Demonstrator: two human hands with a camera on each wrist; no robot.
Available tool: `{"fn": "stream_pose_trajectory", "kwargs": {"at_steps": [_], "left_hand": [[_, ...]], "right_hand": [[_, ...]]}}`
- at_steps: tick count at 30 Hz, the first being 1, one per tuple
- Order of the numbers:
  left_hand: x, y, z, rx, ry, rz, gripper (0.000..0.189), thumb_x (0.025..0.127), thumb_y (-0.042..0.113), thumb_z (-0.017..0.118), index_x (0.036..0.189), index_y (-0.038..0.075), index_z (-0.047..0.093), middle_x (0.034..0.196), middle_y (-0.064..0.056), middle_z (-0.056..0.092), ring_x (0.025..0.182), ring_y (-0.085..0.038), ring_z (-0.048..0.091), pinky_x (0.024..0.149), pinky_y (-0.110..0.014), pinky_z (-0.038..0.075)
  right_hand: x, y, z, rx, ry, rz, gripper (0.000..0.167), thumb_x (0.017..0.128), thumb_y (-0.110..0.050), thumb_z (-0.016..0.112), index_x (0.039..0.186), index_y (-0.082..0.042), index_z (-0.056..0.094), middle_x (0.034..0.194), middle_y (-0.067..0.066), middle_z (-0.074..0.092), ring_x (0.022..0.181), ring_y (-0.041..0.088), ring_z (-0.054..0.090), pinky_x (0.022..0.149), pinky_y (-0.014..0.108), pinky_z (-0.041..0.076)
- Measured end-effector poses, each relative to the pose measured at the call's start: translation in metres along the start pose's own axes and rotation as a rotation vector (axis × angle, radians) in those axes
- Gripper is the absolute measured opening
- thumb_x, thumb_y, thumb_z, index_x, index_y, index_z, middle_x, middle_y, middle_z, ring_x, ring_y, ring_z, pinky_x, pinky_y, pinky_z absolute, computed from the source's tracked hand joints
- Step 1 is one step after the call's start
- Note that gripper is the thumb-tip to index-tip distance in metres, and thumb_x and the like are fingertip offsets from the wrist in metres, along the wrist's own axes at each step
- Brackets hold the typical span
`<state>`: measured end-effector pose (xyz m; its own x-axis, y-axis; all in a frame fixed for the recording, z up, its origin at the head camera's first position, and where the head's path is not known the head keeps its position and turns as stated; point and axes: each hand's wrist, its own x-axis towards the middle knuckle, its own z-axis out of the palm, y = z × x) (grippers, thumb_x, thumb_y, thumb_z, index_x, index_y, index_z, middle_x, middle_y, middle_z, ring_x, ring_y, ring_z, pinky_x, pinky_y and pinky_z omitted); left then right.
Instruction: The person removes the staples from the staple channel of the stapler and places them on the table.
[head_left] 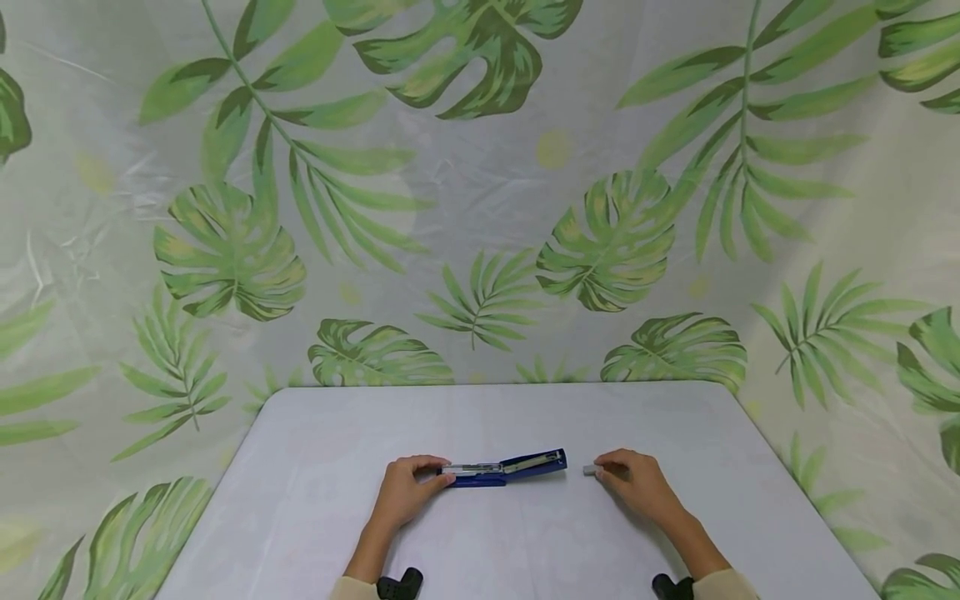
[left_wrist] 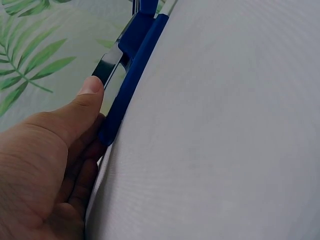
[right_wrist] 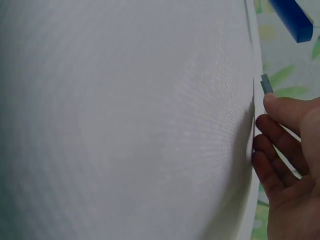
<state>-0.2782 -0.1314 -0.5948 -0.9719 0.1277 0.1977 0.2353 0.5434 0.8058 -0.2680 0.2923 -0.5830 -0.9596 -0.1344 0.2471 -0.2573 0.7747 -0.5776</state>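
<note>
A blue stapler [head_left: 480,480] lies on the white table, its top arm swung back to the right so the metal magazine shows. My left hand [head_left: 405,492] grips its left end between thumb and fingers; in the left wrist view the thumb presses on the metal rail above the blue base [left_wrist: 131,82]. To the right of the stapler, my right hand [head_left: 637,483] pinches a small grey strip of staples [head_left: 591,470] between thumb and fingers. The strip [right_wrist: 267,84] points toward the raised blue arm [right_wrist: 295,22] in the right wrist view, with a gap between them.
The white table [head_left: 525,542] has rounded far corners. Behind it hangs a pale curtain [head_left: 487,192] with a green leaf print. Dark wrist-worn devices sit on both wrists, near the light sleeves [head_left: 723,586].
</note>
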Motion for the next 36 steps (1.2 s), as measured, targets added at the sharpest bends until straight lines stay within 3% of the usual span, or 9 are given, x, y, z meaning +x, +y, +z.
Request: {"fn": "stream_pose_trajectory", "kwargs": {"at_steps": [7, 13, 36], "left_hand": [[-0.0006, 0.0005, 0.0003, -0.001, -0.001, -0.002, 0.023, 0.085, 0.044, 0.084, 0.103, 0.031, 0.081, 0.107, 0.008, 0.078, 0.111, -0.018, 0.071, 0.098, -0.045, 0.056], [-0.0013, 0.0016, -0.0005, -0.005, -0.001, -0.007, 0.024, 0.084, 0.044, 0.084, 0.103, 0.03, 0.082, 0.107, 0.008, 0.079, 0.111, -0.018, 0.071, 0.098, -0.046, 0.055], [0.0005, -0.0007, -0.0004, 0.011, -0.009, -0.004, 0.025, 0.084, 0.046, 0.083, 0.104, 0.031, 0.081, 0.107, 0.009, 0.079, 0.11, -0.017, 0.071, 0.098, -0.044, 0.056]], "right_hand": [[-0.0004, -0.0015, 0.0014, -0.061, -0.002, -0.024, 0.015, 0.088, -0.011, 0.081, 0.103, -0.014, 0.08, 0.102, -0.003, 0.076, 0.1, 0.022, 0.07, 0.091, 0.045, 0.057], [0.0018, -0.0034, 0.0008, -0.095, -0.027, -0.024, 0.014, 0.088, -0.011, 0.08, 0.102, -0.014, 0.081, 0.1, -0.003, 0.073, 0.1, 0.02, 0.068, 0.09, 0.045, 0.057], [-0.0001, -0.0075, -0.0021, -0.066, -0.049, 0.024, 0.017, 0.089, -0.009, 0.079, 0.106, -0.011, 0.08, 0.104, 0.001, 0.073, 0.103, 0.026, 0.067, 0.092, 0.048, 0.056]]}}
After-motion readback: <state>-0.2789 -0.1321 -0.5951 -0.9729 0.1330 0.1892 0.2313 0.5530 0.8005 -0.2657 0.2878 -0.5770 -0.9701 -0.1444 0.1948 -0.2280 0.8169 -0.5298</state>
